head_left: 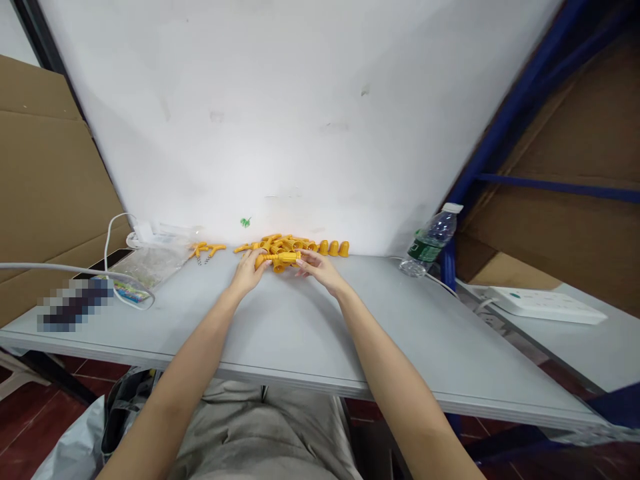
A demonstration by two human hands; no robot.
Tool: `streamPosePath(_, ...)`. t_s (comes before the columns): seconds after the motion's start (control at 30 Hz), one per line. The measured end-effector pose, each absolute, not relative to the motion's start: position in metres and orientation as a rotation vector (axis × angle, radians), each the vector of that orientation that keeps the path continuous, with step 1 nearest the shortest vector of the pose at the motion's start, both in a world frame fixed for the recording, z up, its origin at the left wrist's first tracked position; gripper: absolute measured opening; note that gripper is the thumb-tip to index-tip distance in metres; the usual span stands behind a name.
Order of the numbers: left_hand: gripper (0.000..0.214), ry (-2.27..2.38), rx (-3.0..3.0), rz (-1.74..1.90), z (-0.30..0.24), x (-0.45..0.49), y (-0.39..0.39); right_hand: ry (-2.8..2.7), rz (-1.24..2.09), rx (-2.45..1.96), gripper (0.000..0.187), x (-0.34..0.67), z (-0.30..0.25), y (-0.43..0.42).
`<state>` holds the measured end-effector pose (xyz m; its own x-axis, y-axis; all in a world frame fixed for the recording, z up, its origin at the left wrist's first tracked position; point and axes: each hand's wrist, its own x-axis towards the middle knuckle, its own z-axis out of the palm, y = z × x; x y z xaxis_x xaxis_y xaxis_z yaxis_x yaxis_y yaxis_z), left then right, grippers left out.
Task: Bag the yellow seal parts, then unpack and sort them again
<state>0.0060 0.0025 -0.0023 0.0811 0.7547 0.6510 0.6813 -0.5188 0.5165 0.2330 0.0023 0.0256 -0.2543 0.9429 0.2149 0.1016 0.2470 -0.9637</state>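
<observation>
A yellow plastic piece with a ribbed, handle-like body lies level between my two hands, just above the grey table. My left hand is closed around its left end. At its right end, the fingers of my right hand pinch it. Right behind my hands is a pile of yellow plastic parts, some cup-shaped and some stick-like. Several yellow cups stand in a row to the right of the pile.
Forked yellow pieces with small dark chains or screws lie left of the pile, beside a clear plastic bag. A white cable loops at the left. At the right stand a water bottle and a white power strip. A white wall backs the table.
</observation>
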Motion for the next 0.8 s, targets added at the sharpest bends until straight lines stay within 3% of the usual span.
streamPosePath(0.8, 0.020, 1.452, 2.263, 1.435, -0.002, 0.008, 0.000, -1.467, 1.068, -1.005, 0.054, 0.220, 0.028, -0.003)
